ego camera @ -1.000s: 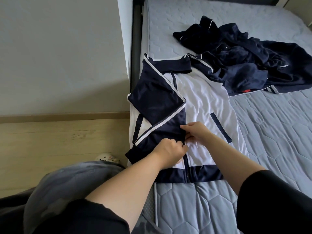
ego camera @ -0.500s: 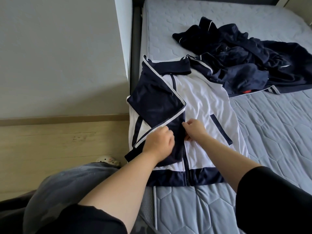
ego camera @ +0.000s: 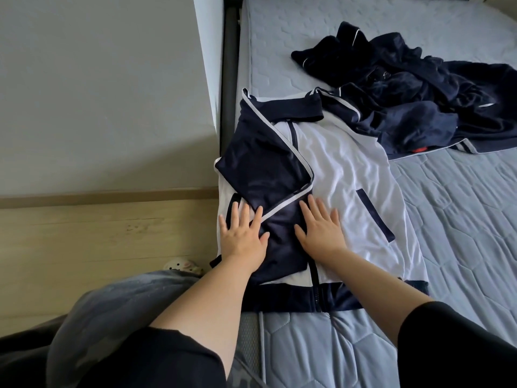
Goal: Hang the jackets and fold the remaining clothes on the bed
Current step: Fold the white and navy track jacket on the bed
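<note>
Both hands down flat, head view. Left hand [ego camera: 242, 237] is released, fingers spread, pressing the left edge of the folded-in sleeve [ego camera: 265, 163] w/ fingertips reaching onto the white panel. Right hand [ego camera: 321, 231] is also released and palm-down, lying across the sleeve's right edge and the white front beside the zip. Neither is grasping anything, they're just pressing.

The top [ego camera: 352, 163], white w/ navy trim, lies face-up at the near-left corner of the bed [ego camera: 461, 219], hem toward the person. Its left sleeve is folded across the chest and doubled back down. The right sleeve isn't folded in yet, its end is lost under the navy pile [ego camera: 414, 107], which touches the top's right shoulder further up the bed.

What changed: 1 s ago both hands were pinching the sleeve end near the zip. Half a sec ago the left was curled on the cloth and the right pinching beside it. Now both have let go and gone flat, so that's placing done and smoothing under way.

For the task, I'd say the first sleeve fold is set, approx a third thru this garment. Other sleeve and the body fold remain, plus the whole pile, untouched as far as I can see.

The sleeve sits a bit higher on the chest vs 1 s ago. Pile looks the same.
</note>
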Available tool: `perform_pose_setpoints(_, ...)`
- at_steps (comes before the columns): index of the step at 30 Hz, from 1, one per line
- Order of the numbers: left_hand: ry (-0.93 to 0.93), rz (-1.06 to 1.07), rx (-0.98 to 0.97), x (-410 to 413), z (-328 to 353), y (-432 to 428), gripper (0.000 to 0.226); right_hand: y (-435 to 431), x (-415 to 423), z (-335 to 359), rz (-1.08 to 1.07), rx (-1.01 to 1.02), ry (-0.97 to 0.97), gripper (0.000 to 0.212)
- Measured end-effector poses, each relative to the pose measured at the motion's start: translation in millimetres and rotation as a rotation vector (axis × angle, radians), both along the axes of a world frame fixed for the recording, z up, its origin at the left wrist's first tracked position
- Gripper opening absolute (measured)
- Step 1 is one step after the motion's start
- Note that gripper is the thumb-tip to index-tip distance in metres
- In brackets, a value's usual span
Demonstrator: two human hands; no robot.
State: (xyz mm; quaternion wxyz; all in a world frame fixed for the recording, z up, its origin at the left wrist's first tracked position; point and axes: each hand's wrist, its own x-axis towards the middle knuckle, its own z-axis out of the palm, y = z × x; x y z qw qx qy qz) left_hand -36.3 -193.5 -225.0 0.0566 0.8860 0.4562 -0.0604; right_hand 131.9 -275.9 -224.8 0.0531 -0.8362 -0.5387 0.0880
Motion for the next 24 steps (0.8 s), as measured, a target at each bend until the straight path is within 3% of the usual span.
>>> perform_pose_setpoints(3, 0.0, 0.067, -0.02, 1.5, -2.9, -1.8, 0.06, 2.4, 8.8, -5.4, 0.021, -0.153, 0.015, 0.067)
perform_pose_setpoints(8, -0.041, 0.165, -0.021, 2.8, -7.5, -5.6, 0.063, 4.0, 10.9, -9.8, 0.032, -0.125, 0.043, 0.068)
perform_pose_setpoints(15, -0.163, 0.097, 0.067, 21.5, 1.6, -0.5, 0.06, -10.5, 10.5, -3.2, -0.051, 0.164, 0.238, 0.056)
perform_pose_setpoints(24, -0.22, -0.02, -0.035, 89.4, 17.7, 18.5, 0.06, 13.7, 48.9, 25.8, -0.371, 0.388, 0.496, 0.025)
